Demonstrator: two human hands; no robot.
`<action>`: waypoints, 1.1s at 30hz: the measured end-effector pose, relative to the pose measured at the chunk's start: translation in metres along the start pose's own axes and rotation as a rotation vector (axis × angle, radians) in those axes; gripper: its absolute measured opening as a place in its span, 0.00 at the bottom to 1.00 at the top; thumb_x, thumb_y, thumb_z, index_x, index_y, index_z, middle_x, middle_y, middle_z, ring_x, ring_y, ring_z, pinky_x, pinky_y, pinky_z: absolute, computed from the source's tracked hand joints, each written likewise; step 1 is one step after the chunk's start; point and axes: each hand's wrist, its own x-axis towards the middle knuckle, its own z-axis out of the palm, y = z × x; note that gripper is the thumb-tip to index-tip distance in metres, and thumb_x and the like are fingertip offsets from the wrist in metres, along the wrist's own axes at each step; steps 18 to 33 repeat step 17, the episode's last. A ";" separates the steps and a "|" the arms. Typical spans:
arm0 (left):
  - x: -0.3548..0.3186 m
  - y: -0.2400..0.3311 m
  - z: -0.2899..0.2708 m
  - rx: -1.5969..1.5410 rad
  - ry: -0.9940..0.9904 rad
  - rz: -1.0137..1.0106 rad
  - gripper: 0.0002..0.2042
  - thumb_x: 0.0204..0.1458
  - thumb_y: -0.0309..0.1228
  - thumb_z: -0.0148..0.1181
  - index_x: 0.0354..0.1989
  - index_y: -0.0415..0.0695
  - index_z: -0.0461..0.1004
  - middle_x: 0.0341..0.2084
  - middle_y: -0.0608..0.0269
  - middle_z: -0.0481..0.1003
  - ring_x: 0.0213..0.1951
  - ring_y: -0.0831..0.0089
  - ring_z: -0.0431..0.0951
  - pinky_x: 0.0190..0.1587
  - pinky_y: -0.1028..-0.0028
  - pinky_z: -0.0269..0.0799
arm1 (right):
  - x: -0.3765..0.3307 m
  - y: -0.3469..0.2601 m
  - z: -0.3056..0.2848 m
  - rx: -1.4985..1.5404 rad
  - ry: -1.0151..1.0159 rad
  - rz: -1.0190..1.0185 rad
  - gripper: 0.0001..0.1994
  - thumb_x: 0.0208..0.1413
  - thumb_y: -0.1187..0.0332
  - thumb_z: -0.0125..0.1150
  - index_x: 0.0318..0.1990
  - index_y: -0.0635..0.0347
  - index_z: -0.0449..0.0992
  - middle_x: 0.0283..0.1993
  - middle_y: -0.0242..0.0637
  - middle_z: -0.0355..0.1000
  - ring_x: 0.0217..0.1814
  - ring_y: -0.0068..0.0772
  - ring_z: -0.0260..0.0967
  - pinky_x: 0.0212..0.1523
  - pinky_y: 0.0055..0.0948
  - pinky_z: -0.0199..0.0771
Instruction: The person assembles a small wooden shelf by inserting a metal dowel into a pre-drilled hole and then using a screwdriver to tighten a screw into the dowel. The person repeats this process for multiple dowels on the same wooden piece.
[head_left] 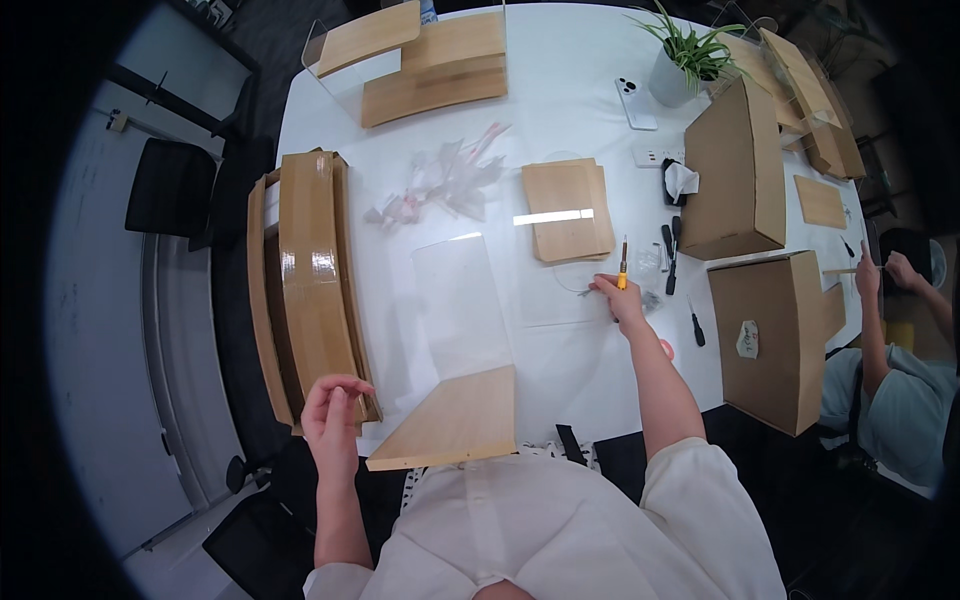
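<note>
My right hand is closed around a screwdriver with a yellow handle, its shaft pointing away from me. The thumb and fingertips of that hand meet just left of the handle, over a clear sheet; anything small between them is too fine to tell. My left hand is raised beside the near end of a long cardboard box, fingers curled together; what they hold, if anything, cannot be made out. Between my hands, a wooden board with small holes along its edge lies at the table's front edge, against a clear panel.
Wooden panels are stacked mid-table, right of crumpled plastic wrap. Black screwdrivers, a tissue pack, a phone and a potted plant stand right. Two cardboard boxes separate me from another person.
</note>
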 end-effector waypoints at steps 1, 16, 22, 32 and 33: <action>-0.001 0.000 -0.001 -0.007 0.016 -0.007 0.09 0.68 0.27 0.48 0.45 0.36 0.74 0.38 0.56 0.78 0.44 0.68 0.79 0.55 0.66 0.72 | 0.000 -0.002 0.001 0.026 -0.022 0.017 0.15 0.60 0.65 0.67 0.50 0.65 0.82 0.43 0.38 0.84 0.22 0.14 0.60 0.22 0.20 0.59; 0.002 0.019 -0.004 0.059 0.050 0.049 0.07 0.67 0.24 0.51 0.44 0.36 0.75 0.37 0.58 0.79 0.43 0.71 0.80 0.55 0.69 0.74 | -0.050 -0.045 -0.014 0.281 -0.217 -0.147 0.12 0.61 0.75 0.62 0.51 0.67 0.78 0.46 0.41 0.83 0.17 0.09 0.48 0.17 0.16 0.48; 0.002 0.021 -0.005 0.047 0.050 0.060 0.07 0.67 0.24 0.51 0.44 0.36 0.75 0.38 0.58 0.79 0.43 0.71 0.80 0.56 0.69 0.73 | -0.061 -0.051 -0.016 0.313 -0.228 -0.174 0.12 0.62 0.75 0.62 0.51 0.67 0.78 0.46 0.41 0.83 0.17 0.09 0.48 0.17 0.16 0.48; 0.002 0.021 -0.005 0.047 0.050 0.060 0.07 0.67 0.24 0.51 0.44 0.36 0.75 0.38 0.58 0.79 0.43 0.71 0.80 0.56 0.69 0.73 | -0.061 -0.051 -0.016 0.313 -0.228 -0.174 0.12 0.62 0.75 0.62 0.51 0.67 0.78 0.46 0.41 0.83 0.17 0.09 0.48 0.17 0.16 0.48; 0.002 0.021 -0.005 0.047 0.050 0.060 0.07 0.67 0.24 0.51 0.44 0.36 0.75 0.38 0.58 0.79 0.43 0.71 0.80 0.56 0.69 0.73 | -0.061 -0.051 -0.016 0.313 -0.228 -0.174 0.12 0.62 0.75 0.62 0.51 0.67 0.78 0.46 0.41 0.83 0.17 0.09 0.48 0.17 0.16 0.48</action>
